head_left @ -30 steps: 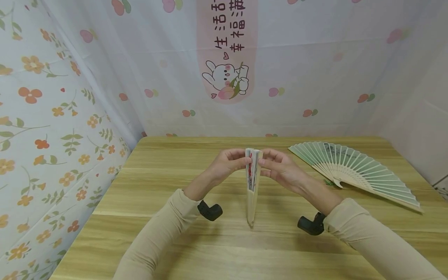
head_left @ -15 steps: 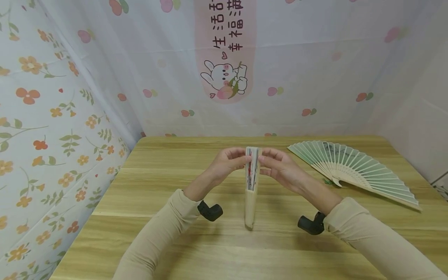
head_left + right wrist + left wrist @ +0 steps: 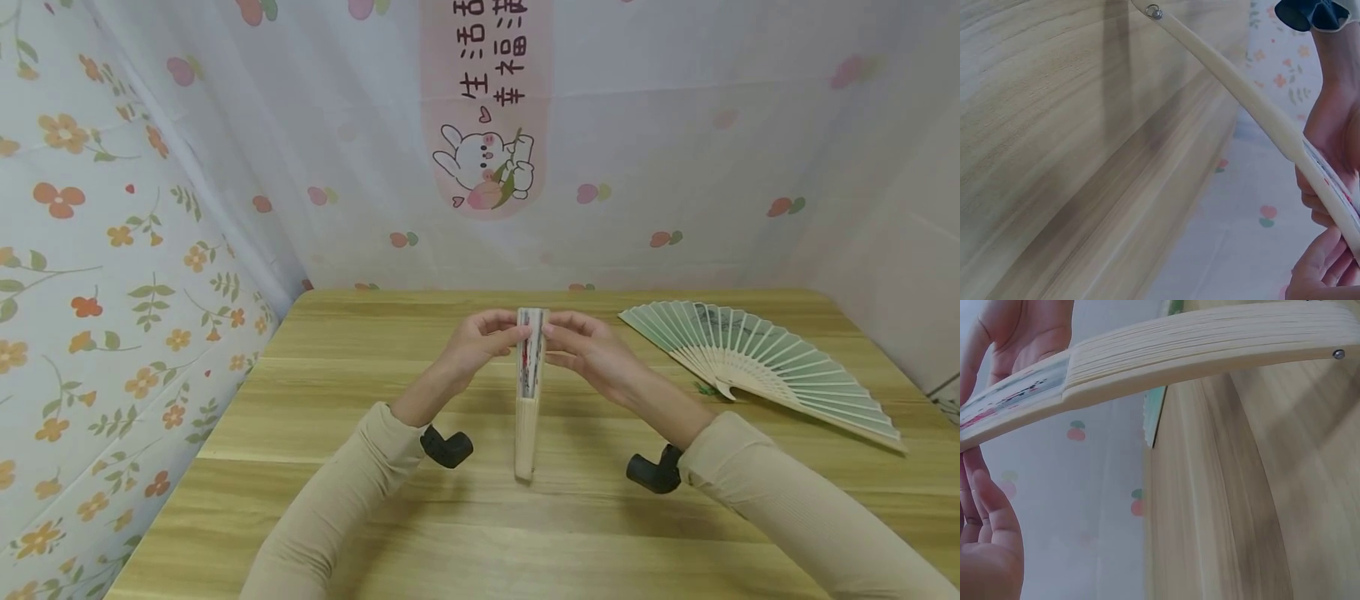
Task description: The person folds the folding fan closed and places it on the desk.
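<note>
Fingers clamped on the folded fan (image 3: 528,425) from both sides: left hand (image 3: 480,342) pinching its left edge, right hand (image 3: 600,354) its right, both up at the leaf end, ribs packed close. Looks like the closing-up step, nearly complete! The next move calls for even pressure, ribs flush. Right of the folded fan, the green fan (image 3: 806,362) lies spread on the wooden counter (image 3: 322,400); fruit-print curtain (image 3: 637,150) beyond it, floral cloth (image 3: 112,292) off to its left.
</note>
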Demonstrator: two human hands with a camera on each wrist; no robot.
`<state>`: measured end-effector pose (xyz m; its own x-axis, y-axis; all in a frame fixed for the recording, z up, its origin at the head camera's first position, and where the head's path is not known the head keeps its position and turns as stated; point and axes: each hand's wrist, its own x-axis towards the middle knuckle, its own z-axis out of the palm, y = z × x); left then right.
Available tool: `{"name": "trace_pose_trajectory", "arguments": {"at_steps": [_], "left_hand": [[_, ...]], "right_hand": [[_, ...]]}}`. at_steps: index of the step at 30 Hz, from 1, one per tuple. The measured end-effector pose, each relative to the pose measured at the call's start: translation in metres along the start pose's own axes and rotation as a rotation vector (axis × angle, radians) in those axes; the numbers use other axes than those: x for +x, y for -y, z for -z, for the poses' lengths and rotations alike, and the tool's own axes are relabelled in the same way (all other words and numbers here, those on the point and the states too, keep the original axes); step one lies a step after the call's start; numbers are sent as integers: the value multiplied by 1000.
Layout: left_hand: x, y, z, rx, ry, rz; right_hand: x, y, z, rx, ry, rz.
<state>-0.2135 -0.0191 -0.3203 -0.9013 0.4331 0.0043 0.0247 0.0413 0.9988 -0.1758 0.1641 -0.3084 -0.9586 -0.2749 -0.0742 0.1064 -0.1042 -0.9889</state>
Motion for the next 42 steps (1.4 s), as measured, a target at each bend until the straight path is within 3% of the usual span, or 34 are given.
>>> {"name": "trace_pose_trajectory", "arguments": {"at_steps": [5,16,28,36,42], "left_hand": [[6,3,7,25,-41,6],[23,11,21,-22,-128,38],[44,28,30,-108,-242,91],[53,49,42,-158,-263,167],[54,61,50,-134,-245,191]], "right_hand": [[13,-1,-4,-15,-24,-16],[44,-4,-9,-25,-66,-51],[81,-28,-10,87,-117,-45],[99,-46,-15,83,-147,-82],[106,-54,-16,49,-164,-127]]}}
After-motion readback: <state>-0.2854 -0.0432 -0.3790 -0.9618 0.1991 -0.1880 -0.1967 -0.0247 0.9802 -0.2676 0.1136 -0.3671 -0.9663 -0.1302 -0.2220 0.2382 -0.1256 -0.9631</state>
